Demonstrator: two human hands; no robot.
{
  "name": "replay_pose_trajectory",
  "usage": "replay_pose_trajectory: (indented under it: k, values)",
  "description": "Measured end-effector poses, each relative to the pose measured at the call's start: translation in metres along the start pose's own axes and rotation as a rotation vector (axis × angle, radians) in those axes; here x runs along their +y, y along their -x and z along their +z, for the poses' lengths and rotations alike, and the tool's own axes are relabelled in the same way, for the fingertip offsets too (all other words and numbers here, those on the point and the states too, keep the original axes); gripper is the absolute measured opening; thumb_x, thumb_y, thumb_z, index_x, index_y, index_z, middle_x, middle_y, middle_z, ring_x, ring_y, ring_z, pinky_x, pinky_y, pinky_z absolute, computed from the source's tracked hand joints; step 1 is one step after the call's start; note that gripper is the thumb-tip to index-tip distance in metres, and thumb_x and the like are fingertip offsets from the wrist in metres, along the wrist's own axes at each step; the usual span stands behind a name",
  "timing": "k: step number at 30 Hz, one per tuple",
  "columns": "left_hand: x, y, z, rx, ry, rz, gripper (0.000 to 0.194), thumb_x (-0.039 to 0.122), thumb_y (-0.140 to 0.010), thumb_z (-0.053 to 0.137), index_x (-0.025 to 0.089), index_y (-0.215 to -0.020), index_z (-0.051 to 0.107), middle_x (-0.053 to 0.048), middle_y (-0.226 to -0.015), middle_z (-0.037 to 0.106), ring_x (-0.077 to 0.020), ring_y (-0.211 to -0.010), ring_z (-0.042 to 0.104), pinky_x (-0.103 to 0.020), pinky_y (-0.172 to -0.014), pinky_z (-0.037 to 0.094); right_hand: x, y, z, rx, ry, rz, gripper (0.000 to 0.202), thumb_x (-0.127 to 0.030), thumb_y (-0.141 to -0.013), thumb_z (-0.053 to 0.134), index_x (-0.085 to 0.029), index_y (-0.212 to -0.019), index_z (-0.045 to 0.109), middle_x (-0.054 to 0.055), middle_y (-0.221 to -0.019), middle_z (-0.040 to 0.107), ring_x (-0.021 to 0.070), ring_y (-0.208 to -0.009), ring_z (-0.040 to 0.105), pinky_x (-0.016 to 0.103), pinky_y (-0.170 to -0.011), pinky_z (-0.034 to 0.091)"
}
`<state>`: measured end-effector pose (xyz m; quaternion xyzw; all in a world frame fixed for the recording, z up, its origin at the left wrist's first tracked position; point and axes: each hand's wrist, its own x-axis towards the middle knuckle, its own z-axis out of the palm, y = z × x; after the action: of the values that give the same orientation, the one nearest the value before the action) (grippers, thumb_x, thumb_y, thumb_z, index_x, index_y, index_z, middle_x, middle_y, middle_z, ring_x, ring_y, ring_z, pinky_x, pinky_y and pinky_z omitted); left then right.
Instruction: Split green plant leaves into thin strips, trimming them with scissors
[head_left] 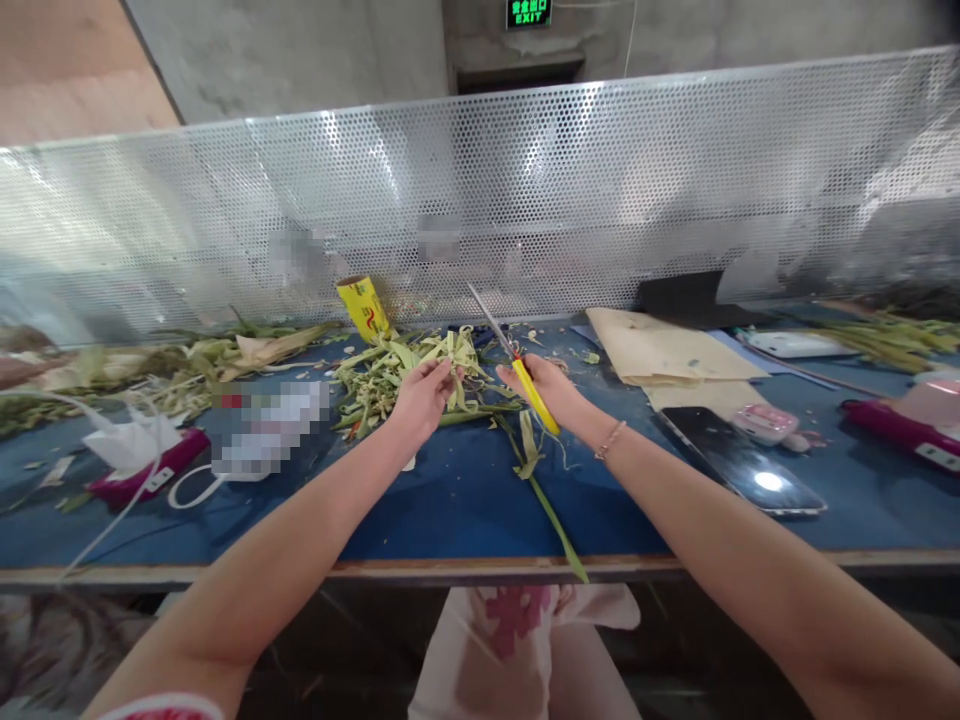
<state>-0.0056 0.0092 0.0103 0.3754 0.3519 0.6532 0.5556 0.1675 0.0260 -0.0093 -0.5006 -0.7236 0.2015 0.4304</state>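
My right hand [553, 388] is closed around the yellow handle of a knife [534, 395], whose long narrow blade points up and to the left. My left hand [429, 392] pinches at pale green leaf strips [471, 352]; its fingertips partly cover them. Beneath and beyond this hand lies a tangled heap of green leaf strips [367, 385]. A long green stalk with a leaf [551, 510] stretches from between the hands to the table's front edge. The two hands are apart.
A yellow can-like tube [364, 308] leans behind the heap. More leaves [277, 350] lie left, near a tissue pack [139, 445] and a white cable. Right are brown paper [667, 348], a black phone [739, 465] and a pink case [765, 423]. A perforated metal screen [487, 190] stands behind.
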Motion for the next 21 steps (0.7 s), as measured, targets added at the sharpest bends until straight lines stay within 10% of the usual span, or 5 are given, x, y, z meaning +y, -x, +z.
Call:
replay_pose_trajectory:
  k: [11,21]
  values:
    - [0.009,-0.003,-0.002,0.054,0.117,-0.067,0.010,0.011,-0.072,0.058,0.013,-0.063,0.056,0.000,-0.058,0.060,-0.0080,-0.061,0.061,-0.020,-0.066,0.052,-0.009,0.013,0.001,-0.210,0.119,-0.011,0.033,-0.052,-0.075,0.048,-0.021,-0.066,0.039,0.002,-0.062,0.053,0.0170,-0.057,0.051,0.032,-0.055,0.041]
    - [0.018,0.004,-0.004,-0.143,0.378,-0.311,0.018,0.012,-0.079,0.044,0.013,-0.062,0.051,-0.005,-0.059,0.053,-0.0080,-0.056,0.054,-0.020,-0.060,0.051,-0.007,0.012,-0.033,0.077,0.630,-0.388,0.039,-0.050,-0.076,0.046,-0.015,-0.094,0.046,0.014,-0.093,0.059,0.0255,-0.081,0.056,0.031,-0.060,0.037]
